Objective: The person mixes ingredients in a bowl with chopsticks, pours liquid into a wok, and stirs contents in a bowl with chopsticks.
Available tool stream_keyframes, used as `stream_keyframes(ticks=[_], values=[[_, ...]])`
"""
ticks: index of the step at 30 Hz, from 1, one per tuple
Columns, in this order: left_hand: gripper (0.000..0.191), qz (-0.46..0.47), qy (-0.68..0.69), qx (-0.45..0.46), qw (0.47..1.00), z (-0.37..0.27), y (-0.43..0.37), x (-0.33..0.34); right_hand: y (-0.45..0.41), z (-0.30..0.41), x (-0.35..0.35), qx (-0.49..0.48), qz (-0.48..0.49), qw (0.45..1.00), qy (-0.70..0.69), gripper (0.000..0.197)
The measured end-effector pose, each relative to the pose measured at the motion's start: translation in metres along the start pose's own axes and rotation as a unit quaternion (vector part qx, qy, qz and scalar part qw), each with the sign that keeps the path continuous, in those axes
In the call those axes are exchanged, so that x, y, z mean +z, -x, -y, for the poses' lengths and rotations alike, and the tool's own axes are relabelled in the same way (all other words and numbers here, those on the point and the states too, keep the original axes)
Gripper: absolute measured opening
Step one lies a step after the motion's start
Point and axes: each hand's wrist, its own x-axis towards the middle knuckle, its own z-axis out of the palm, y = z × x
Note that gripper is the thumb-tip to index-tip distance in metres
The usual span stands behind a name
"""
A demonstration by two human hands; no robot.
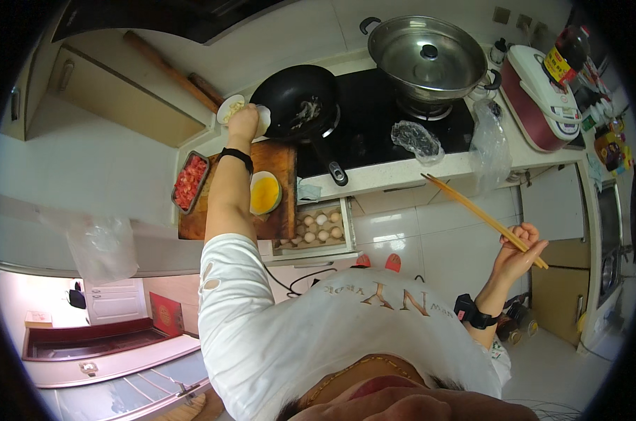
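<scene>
My left hand is over two small white dishes beside the black wok; its fingertips are hidden, so its hold is unclear. Pale chopped pieces lie in the left dish; the other dish is partly covered by the hand. Dark greyish bits lie in the wok. Off to the right, my right hand grips a pair of wooden chopsticks, tips pointing towards the stove. On the wooden cutting board are a bowl of beaten egg and a metal tray of chopped red food.
A large lidded steel pot stands on the right burner of the black cooktop. Crumpled plastic lies near its front edge. Further right is a rice cooker. Below the counter, an open drawer holds a carton of eggs.
</scene>
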Motion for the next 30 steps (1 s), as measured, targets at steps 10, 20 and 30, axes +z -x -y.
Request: stream_keyframes(ticks=[10,20,30], values=[[0.013,-0.004,0.028,0.026,0.999,0.007,-0.011,0.004,0.033,0.016,-0.006,-0.026,-0.042,0.999,0.021,0.058],[0.029,0.005,0.037,-0.097,0.995,0.023,0.008,0.062,0.013,0.062,-0.093,-0.057,-0.182,0.981,0.027,0.063],[0.025,0.005,0.864,-0.134,0.485,-0.300,-0.023,-0.193,-0.086,0.213,-0.294,-0.157,-0.224,0.962,-0.013,0.061]])
